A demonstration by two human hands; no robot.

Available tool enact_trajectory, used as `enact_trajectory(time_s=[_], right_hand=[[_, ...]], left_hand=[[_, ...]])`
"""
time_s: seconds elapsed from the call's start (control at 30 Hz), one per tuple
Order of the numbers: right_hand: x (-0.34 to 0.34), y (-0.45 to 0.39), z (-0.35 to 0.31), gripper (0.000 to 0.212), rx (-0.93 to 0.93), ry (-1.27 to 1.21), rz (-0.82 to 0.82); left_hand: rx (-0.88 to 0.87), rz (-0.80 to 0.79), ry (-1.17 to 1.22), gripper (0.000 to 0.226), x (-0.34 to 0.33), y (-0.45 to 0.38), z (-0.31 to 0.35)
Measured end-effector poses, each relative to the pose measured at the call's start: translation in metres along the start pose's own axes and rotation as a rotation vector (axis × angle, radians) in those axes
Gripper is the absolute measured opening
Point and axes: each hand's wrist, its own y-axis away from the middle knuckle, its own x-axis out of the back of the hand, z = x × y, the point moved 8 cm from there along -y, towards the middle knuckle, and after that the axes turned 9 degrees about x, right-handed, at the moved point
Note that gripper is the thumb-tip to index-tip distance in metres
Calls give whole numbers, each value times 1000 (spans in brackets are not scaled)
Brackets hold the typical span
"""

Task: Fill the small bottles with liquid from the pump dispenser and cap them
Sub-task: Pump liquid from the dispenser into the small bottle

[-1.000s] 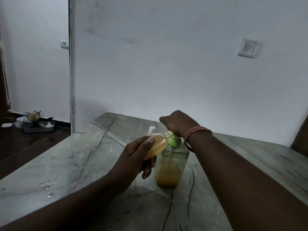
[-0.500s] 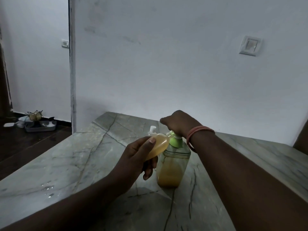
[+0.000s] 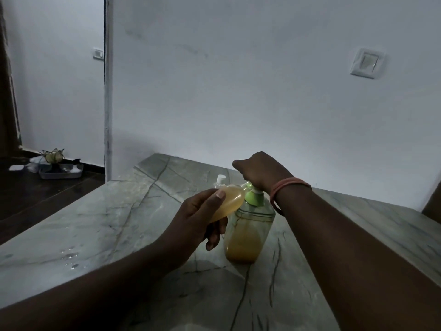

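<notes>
Left hand [image 3: 198, 218] grips small bottle [image 3: 228, 204], tilted at green pump dispenser [image 3: 249, 225] on marble worktop [image 3: 95, 223]. Right hand [image 3: 260, 172] presses pump head, fingers curled. White-capped bottle [image 3: 220, 179] partly hidden behind. Water drops [image 3: 70, 255] left; wall switch [image 3: 366, 63].

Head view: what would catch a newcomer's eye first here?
At the centre of the grey marble counter, the left hand holds a small clear bottle of amber liquid tilted against the green pump head of a clear dispenser roughly half full of amber liquid. The right hand, with an orange wristband, presses on the pump.
</notes>
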Motion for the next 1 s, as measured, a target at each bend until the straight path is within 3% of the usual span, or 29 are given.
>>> enact_trajectory(time_s=[0.17, 0.3, 0.43, 0.6, 0.7, 0.83, 1.0], right_hand=[[-4, 0, -3, 32, -42, 108, -103], [11, -3, -18, 29, 49, 216, -16], [6, 0, -11, 34, 67, 7, 41], [-3, 3, -8, 21, 48, 44, -63], [-6, 2, -13, 26, 59, 149, -149], [12, -2, -23, 38, 110, 238, -34], [3, 3, -10, 36, 47, 20, -18]], left_hand=[[-1, -5, 5, 28, 0, 1, 2], [2, -14, 13, 29, -3, 2, 2], [-12, -6, -9, 32, -1, 0, 3], [-21, -18, -4, 29, -1, 0, 2], [-19, -19, -2, 28, 0, 2, 2], [-13, -16, -15, 34, -5, 3, 5], [-22, -4, -34, 31, -3, 2, 5]])
